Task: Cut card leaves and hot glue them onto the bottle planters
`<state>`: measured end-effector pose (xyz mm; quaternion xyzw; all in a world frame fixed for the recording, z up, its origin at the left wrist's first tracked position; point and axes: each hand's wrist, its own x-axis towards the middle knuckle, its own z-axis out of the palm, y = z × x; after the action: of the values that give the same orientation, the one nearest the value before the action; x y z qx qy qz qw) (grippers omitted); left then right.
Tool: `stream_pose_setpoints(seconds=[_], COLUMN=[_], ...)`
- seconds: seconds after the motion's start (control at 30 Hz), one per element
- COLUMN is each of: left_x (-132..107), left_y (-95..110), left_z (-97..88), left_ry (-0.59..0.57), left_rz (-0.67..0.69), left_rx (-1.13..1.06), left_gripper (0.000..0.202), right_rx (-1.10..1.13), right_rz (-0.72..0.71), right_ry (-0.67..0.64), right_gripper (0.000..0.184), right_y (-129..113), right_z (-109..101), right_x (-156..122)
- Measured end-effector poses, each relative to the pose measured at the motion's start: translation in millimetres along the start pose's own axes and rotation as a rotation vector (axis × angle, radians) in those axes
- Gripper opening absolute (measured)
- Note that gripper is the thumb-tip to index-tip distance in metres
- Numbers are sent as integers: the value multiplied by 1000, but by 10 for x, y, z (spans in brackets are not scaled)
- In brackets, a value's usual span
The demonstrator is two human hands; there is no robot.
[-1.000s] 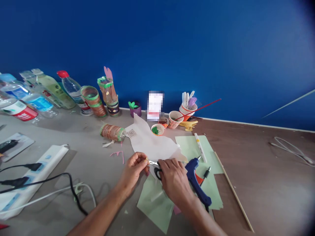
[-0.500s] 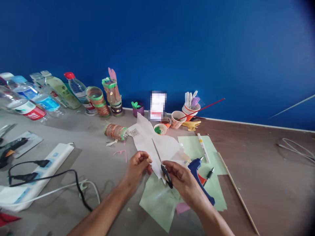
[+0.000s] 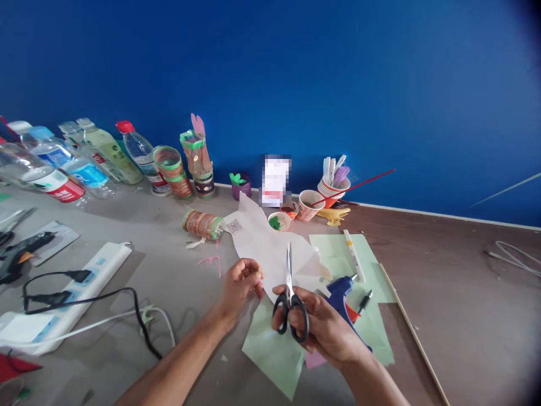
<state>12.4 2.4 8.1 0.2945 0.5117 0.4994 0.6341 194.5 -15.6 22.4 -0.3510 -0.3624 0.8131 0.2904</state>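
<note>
In my right hand (image 3: pixel 327 321) is a pair of scissors (image 3: pixel 289 282) with black handles. My fingers are in and around the finger loops, and the slim, nearly closed blades point away from me. My left hand (image 3: pixel 244 285) is closed in a pinch, with a tiny pale bit at the fingertips too small to name. Beneath and beyond both hands lies a creased white paper sheet (image 3: pixel 270 248) with a printed square code. Pale green paper (image 3: pixel 274 349) lies under it, nearer me. Beside my right hand rests a blue glue gun (image 3: pixel 339 296), partly hidden by that hand.
A wrapped bottle (image 3: pixel 203 224) lies left of the sheet. Paint cups (image 3: pixel 279 222) and a cup of markers (image 3: pixel 333 186) stand behind it. Plastic bottles (image 3: pixel 137 149) line the back left. A power strip (image 3: pixel 84 290) with cables lies left, a wooden stick (image 3: pixel 412 327) right.
My right hand has turned the scissors from a side-on, slanted pose to upright, with both loops now facing me. My left hand keeps its pinch. The whole view has shifted slightly.
</note>
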Motion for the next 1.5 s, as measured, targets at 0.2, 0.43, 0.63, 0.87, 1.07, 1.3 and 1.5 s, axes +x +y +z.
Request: stream_pose_setpoints(seconds=[0.2, 0.43, 0.63, 0.87, 1.07, 1.3, 1.5], left_x=[-11, -6, -18, -36, -33, -23, -32], left_y=[-18, -37, -52, -45, -60, -75, -54], left_z=[1, 12, 34, 48, 35, 29, 41], left_ry=[-7, 5, -8, -8, -23, -25, -19], left_rz=[7, -12, -8, 8, 28, 38, 41], left_rx=[-28, -132, -169, -161, -138, -125, -139], left_gripper=[31, 40, 40, 41, 39, 37, 35], right_rx=[-461, -1089, -1244, -1325, -1318, -1247, -1210], right_rz=[-125, -281, -283, -273, -251, -218, -230], right_ry=[273, 368, 369, 359, 364, 345, 325], right_gripper=[38, 26, 27, 25, 25, 28, 27], right_y=[55, 96, 156, 175, 164, 135, 145], right_z=[82, 181, 215, 234, 239, 246, 250], right_x=[21, -11, 13, 3, -2, -2, 0])
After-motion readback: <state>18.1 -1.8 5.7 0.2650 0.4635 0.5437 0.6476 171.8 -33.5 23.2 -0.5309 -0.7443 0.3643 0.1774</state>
